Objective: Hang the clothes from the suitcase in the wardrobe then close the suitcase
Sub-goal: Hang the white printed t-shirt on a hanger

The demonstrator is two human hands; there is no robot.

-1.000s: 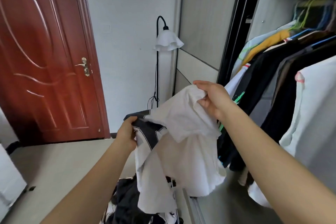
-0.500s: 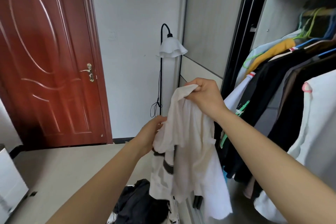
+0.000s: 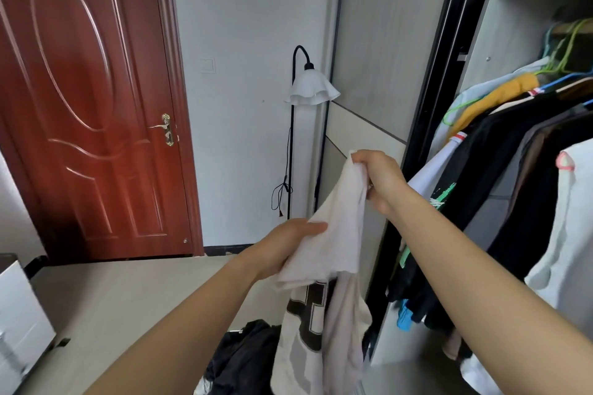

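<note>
A white shirt with dark block print (image 3: 333, 253) hangs in front of me. My right hand (image 3: 380, 181) grips its top edge, held up near the wardrobe's sliding door. My left hand (image 3: 285, 247) holds the cloth lower down, fingers wrapped on its left side. Below, dark clothes (image 3: 244, 359) lie in a heap at the bottom edge; the suitcase itself is hidden under them. The open wardrobe (image 3: 526, 26) at right holds several hanging garments (image 3: 513, 151) on coloured hangers.
A red wooden door (image 3: 86, 106) stands shut at left. A black floor lamp with a white shade (image 3: 309, 86) stands against the wall beside the wardrobe's sliding door (image 3: 378, 42). A white piece of furniture (image 3: 19, 314) sits at the lower left.
The shirt went from spread between my hands to hanging lengthwise. My left hand moved right and closer to the right hand, and the camera tilted up.
</note>
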